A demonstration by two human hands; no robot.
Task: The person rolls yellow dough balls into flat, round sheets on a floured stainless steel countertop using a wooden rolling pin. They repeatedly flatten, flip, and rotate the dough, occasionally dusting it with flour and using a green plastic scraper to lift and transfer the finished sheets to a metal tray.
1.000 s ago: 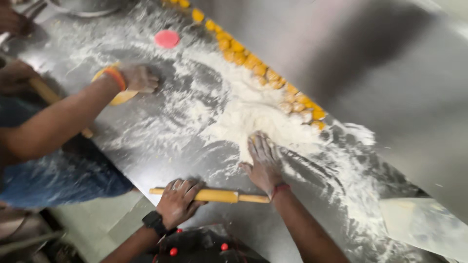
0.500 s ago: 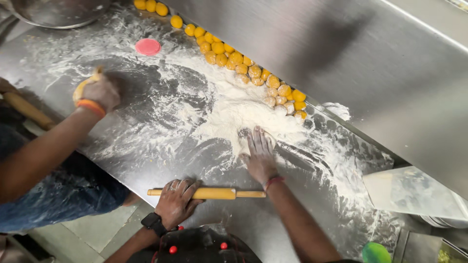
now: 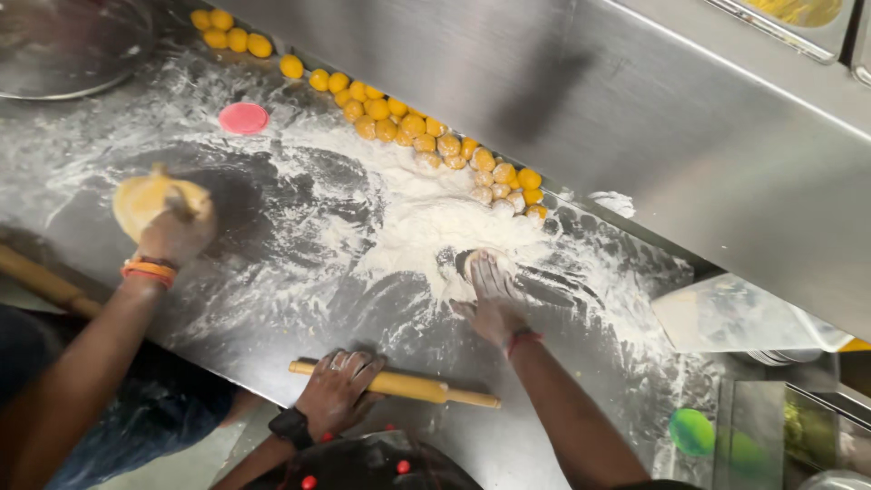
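Note:
My left hand (image 3: pixel 337 388) rests on the left end of a wooden rolling pin (image 3: pixel 408 387) that lies near the front edge of the steel counter (image 3: pixel 272 299). My right hand (image 3: pixel 492 289) lies flat, fingers spread, at the edge of a heap of white flour (image 3: pixel 426 222). A row of yellow dough balls (image 3: pixel 426 136) runs along the counter's back wall, beyond the flour. To the left, another person's hand (image 3: pixel 172 231) with an orange wristband holds a flattened yellow dough disc (image 3: pixel 145 195) above the floured surface.
A pink round lid (image 3: pixel 243 118) lies at the back left. A large steel bowl (image 3: pixel 63 45) sits in the far left corner. A second rolling pin (image 3: pixel 41 281) pokes out at the left edge. A green ball (image 3: pixel 692 432) sits at the right front.
My right hand slid a little within the flour. The other person's hand lifted the dough disc off the counter. My left hand stayed on the rolling pin.

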